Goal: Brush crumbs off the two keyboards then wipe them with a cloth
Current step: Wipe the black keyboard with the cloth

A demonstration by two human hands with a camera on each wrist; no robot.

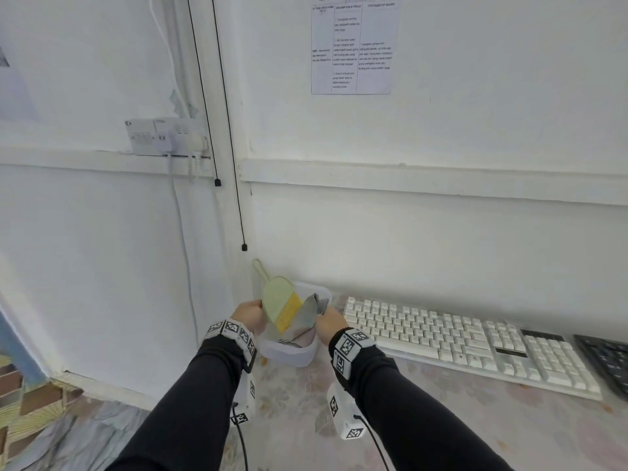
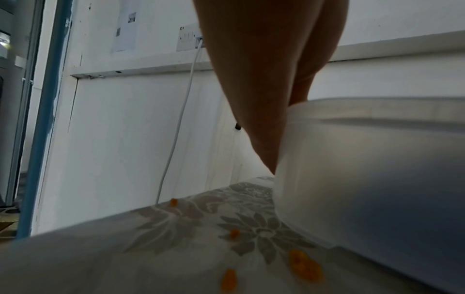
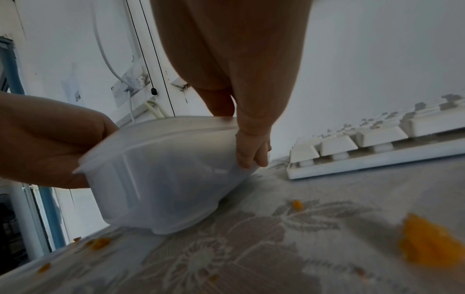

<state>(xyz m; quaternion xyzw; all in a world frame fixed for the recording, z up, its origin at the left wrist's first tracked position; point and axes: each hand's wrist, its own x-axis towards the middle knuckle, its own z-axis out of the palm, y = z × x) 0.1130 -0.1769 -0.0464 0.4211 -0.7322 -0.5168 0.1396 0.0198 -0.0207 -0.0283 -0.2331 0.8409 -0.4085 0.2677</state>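
A white plastic tub (image 1: 289, 353) stands at the table's back left corner. In it are a pale green hand brush (image 1: 278, 297) with yellow bristles and a grey cloth (image 1: 311, 311). My left hand (image 1: 250, 313) grips the tub's left rim, and my right hand (image 1: 327, 321) grips its right side. In the right wrist view the fingers (image 3: 251, 151) curl over the tub (image 3: 163, 179) wall. The white keyboard (image 1: 458, 345) lies just right of the tub. Only an end of the black keyboard (image 1: 608, 358) shows at the far right edge.
Orange crumbs (image 3: 427, 246) are scattered over the flowered tablecloth (image 1: 458, 430) in front of the tub and keyboard. The wall stands close behind, with a socket (image 1: 163, 136) and hanging cables on the left. The table's left edge is beside my left arm.
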